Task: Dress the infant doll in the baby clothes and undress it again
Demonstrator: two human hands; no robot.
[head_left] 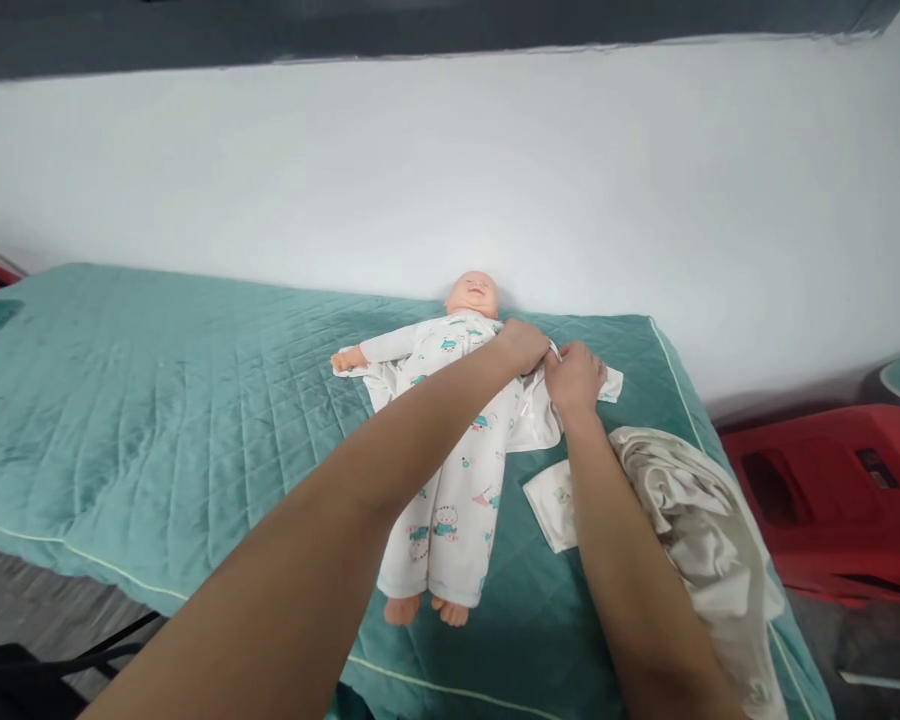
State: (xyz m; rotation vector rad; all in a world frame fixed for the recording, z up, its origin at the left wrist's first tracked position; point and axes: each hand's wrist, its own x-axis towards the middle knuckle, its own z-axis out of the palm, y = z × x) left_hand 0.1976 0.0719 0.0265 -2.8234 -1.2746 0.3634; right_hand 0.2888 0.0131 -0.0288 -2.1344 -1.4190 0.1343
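A baby doll (471,296) lies on its back on a teal quilted bed (157,400), head toward the white wall. It wears a white printed romper (450,500). My left hand (523,345) is closed on the romper cloth at the doll's far shoulder. Touching it, my right hand (574,378) pinches the white sleeve cloth on the same side. The doll's arm on that side is hidden under my hands. Its other arm (349,357) lies stretched out on the bed, and its bare feet (427,610) point toward me.
A small folded white cloth (551,505) lies beside the doll's legs. A crumpled cream garment (690,500) lies at the bed's right edge. A red plastic object (825,490) stands on the floor to the right. The wall (450,180) runs along the bed's far side.
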